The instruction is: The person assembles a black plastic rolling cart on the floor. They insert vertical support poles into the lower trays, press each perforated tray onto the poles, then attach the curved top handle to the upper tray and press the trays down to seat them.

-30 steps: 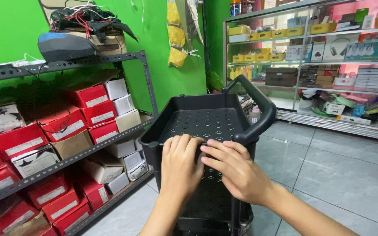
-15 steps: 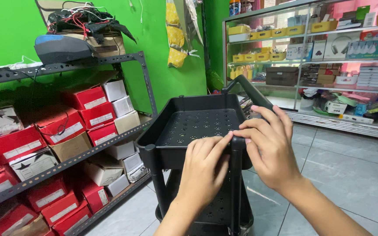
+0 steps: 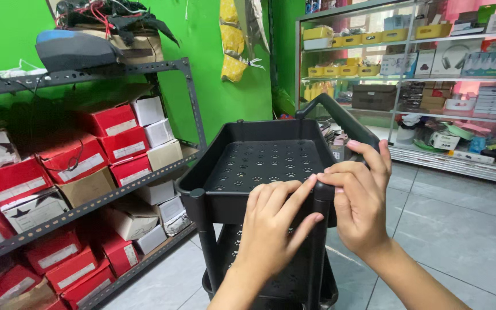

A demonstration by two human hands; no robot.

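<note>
- The room is a shop with green walls and a grey tile floor (image 3: 449, 229); a black plastic cart (image 3: 259, 166) stands in the middle.
- One cart and two hands; the metal rack (image 3: 87, 201) on the left holds many red and white boxes (image 3: 110, 123).
- The left hand (image 3: 271, 229) lies on the near corner post of the cart, fingers loosely spread, pinching nothing.
- The right hand (image 3: 360, 201) touches the right rim beside it, fingers half bent.
- Open floor is on the right of the cart; the rack stands near on the left.
</note>
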